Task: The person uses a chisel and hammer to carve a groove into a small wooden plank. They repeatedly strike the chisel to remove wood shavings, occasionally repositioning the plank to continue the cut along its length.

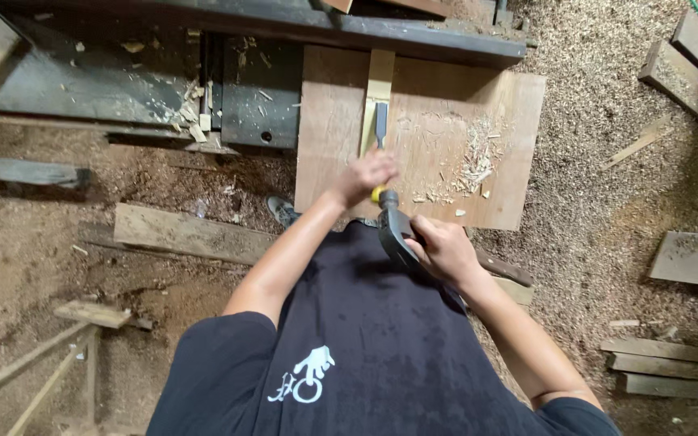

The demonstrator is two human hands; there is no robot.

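My left hand (365,176) grips a chisel (380,125) by its yellow handle, with the steel blade set against a narrow pale wooden strip (379,81). That strip lies on a brown plywood board (510,113). My right hand (443,246) holds a dark hammer (393,226), whose head sits right at the butt of the chisel handle. Pale wood chips (466,165) are scattered on the board to the right of the chisel.
A dark metal machine bed (123,81) with shavings stands at the upper left. Sawdust (591,210) covers the floor. Loose planks lie at the left (187,232) and right (692,258). A shoe (283,211) shows below the board's left corner.
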